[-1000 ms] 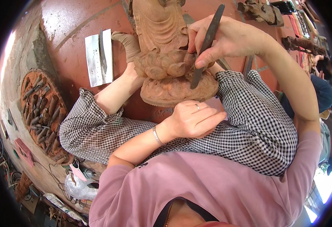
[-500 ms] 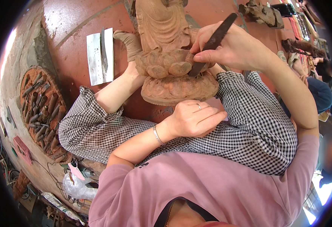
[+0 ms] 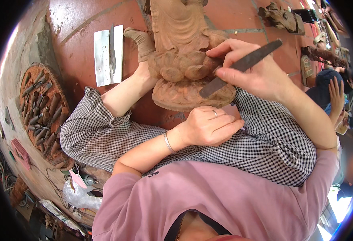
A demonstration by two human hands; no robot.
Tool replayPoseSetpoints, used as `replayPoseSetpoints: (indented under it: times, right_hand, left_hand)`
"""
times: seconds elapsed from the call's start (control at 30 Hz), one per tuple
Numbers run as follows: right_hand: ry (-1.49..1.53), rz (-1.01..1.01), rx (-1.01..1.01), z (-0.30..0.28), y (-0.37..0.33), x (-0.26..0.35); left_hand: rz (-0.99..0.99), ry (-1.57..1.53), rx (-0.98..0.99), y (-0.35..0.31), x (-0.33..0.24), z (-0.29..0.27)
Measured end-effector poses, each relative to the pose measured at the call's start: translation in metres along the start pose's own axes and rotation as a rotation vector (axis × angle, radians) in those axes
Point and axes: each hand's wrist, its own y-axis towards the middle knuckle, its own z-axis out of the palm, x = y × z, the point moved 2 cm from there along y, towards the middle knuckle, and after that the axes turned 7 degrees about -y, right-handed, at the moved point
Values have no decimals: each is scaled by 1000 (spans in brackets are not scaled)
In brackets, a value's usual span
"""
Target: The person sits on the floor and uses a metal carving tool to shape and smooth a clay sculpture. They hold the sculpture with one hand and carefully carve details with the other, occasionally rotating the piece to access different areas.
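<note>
A carved wooden figure (image 3: 176, 24) in draped robes stands between my legs. It rises from a tier of rounded lotus petals (image 3: 180, 66) above a wider carved base (image 3: 192, 96). My right hand (image 3: 257, 74) grips a dark flat file (image 3: 251, 61), pinched between thumb and fingers. The file slants down to the left, its lower end at the front right of the base; whether it touches the wood I cannot tell. Just in front of the base, my left hand (image 3: 208, 126) is curled closed over my lap. Its palm side is hidden.
Left of the figure, a white sheet (image 3: 101, 60) lies on red floor tiles, with a dark slim blade-like tool (image 3: 112, 50) on it. A round tray (image 3: 25, 80) of several carving tools sits farther left. At the far right are a rough wood piece (image 3: 281, 18) and another person's hand (image 3: 336, 94).
My right hand has moved right and down. The file now lies flatter, and its end has shifted from the petals to the lower base. My left hand remains nearly still.
</note>
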Motion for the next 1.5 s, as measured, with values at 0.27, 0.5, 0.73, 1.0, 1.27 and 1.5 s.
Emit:
replayPoseSetpoints:
  times: [0.27, 0.5, 0.73, 1.0, 1.27, 1.5]
  right_hand:
    - [-13, 126, -70, 4, -2, 2]
    - [-74, 118, -126, 6, 3, -3]
    - [-74, 128, -20, 7, 2, 5]
    - [-54, 127, -132, 11, 2, 1]
    - [-11, 83, 0, 4, 3, -3]
    - [127, 17, 118, -7, 4, -13]
  left_hand:
    - [-14, -5, 13, 0, -2, -1]
    - [-7, -31, 10, 1, 0, 0]
    - [-3, -19, -21, 1, 0, -1]
    - [-9, -24, -20, 4, -1, -2]
    - [-10, -8, -6, 3, -1, 0]
    - [-21, -15, -15, 3, -2, -1]
